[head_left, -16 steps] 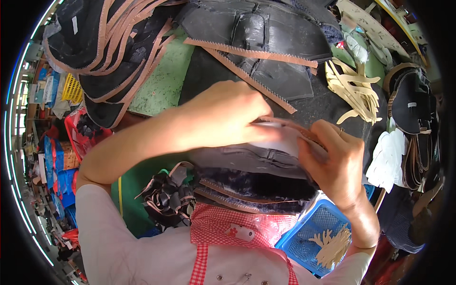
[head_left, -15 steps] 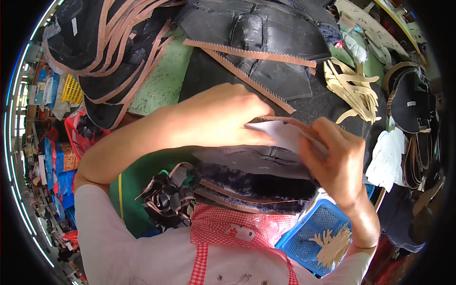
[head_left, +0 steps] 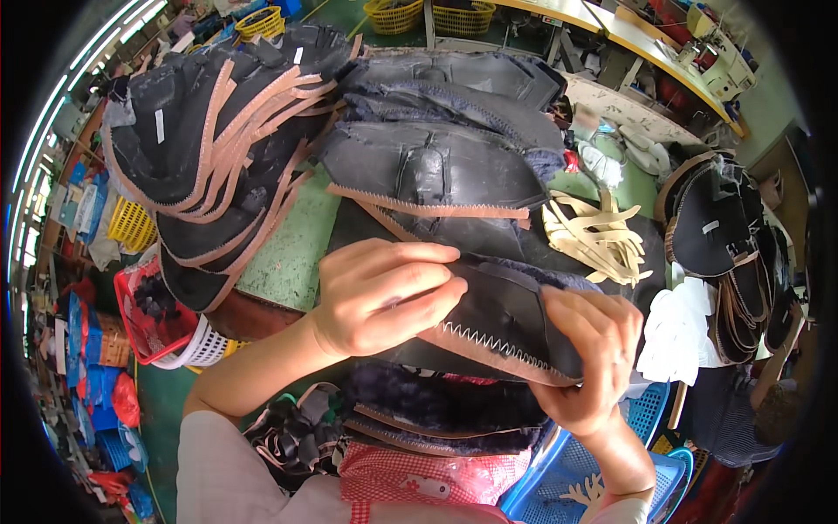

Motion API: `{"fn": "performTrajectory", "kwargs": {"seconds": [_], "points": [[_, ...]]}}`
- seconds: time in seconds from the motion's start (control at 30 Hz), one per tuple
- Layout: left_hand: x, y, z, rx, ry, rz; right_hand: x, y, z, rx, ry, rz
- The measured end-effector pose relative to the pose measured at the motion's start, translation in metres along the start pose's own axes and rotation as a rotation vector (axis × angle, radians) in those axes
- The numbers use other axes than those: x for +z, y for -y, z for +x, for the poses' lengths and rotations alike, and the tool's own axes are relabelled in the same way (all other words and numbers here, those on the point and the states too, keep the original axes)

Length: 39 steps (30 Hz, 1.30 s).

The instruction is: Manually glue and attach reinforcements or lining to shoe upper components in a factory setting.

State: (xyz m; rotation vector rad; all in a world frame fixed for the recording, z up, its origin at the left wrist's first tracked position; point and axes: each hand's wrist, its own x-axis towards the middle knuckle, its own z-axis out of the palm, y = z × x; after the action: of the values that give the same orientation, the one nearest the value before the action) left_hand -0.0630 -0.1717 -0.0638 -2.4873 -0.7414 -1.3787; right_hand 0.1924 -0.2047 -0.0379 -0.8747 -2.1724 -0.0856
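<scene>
Between my hands is a black boot upper (head_left: 502,314), its near edge a tan band with white zigzag stitching and dark fur along its far edge. My left hand (head_left: 380,297) is closed on its left end, thumb and fingers pinched together. At the right end my right hand (head_left: 594,349) grips it, fingers over the top and the thumb at the near corner. Beyond it lies a stack of similar black uppers (head_left: 463,170) with tan edges. More dark furry pieces (head_left: 436,397) lie across my lap, just below the held one.
Black pieces with tan strips (head_left: 218,166) are heaped at the left on the green table (head_left: 284,249). Cream strips (head_left: 602,240), white cut pieces (head_left: 681,327) and black uppers (head_left: 716,218) sit to the right. A blue basket (head_left: 559,489) is near my right forearm; a red basket (head_left: 144,310) stands left.
The upper has been turned so its black face and stitched edge show. The white piece between my hands is no longer seen there. My left hand has drawn back toward the left; the view has shifted.
</scene>
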Motion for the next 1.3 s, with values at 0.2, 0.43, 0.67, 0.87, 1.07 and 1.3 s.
{"fn": "performTrajectory", "kwargs": {"seconds": [0.2, 0.43, 0.67, 0.87, 1.07, 1.3], "points": [[0.009, -0.01, 0.016, -0.222, 0.126, 0.022, 0.003, -0.009, 0.01, -0.003, 0.071, 0.046], [-0.016, -0.01, 0.013, -0.785, 0.163, -0.379, -0.038, -0.012, -0.013, 0.007, -0.322, -0.045], [0.01, -0.007, 0.015, -0.005, -0.097, -0.037, 0.043, -0.05, -0.086, 0.574, 0.257, 0.291], [0.02, -0.012, 0.003, 0.082, -0.19, -0.034, 0.052, -0.052, -0.091, 0.418, 0.074, 0.174], [0.024, -0.024, 0.012, -0.033, -0.029, -0.034, 0.056, -0.036, -0.067, 0.479, -0.004, 0.409], [0.027, -0.024, 0.01, -0.056, 0.0, -0.044, 0.066, -0.021, -0.036, 0.544, -0.111, 0.698]]}}
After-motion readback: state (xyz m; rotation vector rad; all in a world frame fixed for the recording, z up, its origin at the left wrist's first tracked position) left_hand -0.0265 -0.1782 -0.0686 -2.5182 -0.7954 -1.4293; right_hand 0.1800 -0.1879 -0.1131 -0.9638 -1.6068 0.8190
